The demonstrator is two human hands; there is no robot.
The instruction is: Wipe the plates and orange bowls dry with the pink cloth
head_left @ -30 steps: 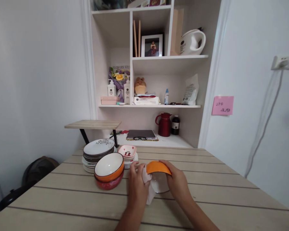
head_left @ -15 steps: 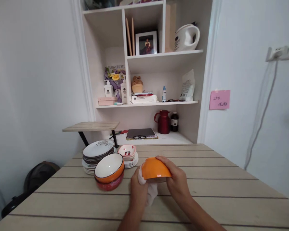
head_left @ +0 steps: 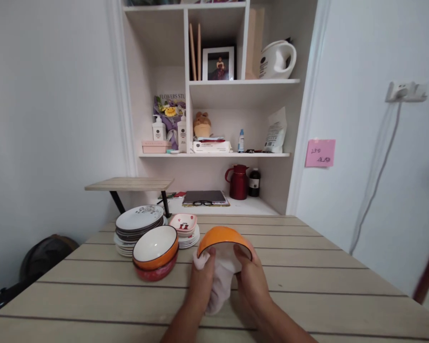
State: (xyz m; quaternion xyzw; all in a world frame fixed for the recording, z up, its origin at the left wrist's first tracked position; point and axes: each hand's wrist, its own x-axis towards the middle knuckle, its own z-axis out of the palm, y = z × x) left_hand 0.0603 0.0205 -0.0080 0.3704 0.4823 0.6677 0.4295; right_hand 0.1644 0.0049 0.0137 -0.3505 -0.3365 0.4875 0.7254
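Note:
Over the table, an orange bowl (head_left: 221, 235) with a white inside is tipped, its mouth towards me. At its left rim, my left hand (head_left: 202, 281) is closed on a pale cloth (head_left: 219, 288) and the bowl's edge, thumb inside. The cloth hangs down below the bowl. My right hand (head_left: 253, 281) grips the right rim, thumb inside and fingers hidden behind. To the left, another orange bowl (head_left: 156, 247) sits on a red bowl (head_left: 158, 272).
Behind those bowls are stacked plates (head_left: 140, 218) and small pink-rimmed dishes (head_left: 183, 224) on white saucers (head_left: 190, 239). A raised wooden stand (head_left: 130, 183) is at the back left. The shelf holds a red jug (head_left: 238, 183), a dark bottle (head_left: 254, 183) and a laptop (head_left: 204, 196).
The bowl has turned, so its white inside now faces me more. My right hand has moved down from the bowl's top to its right rim. The view has shifted slightly.

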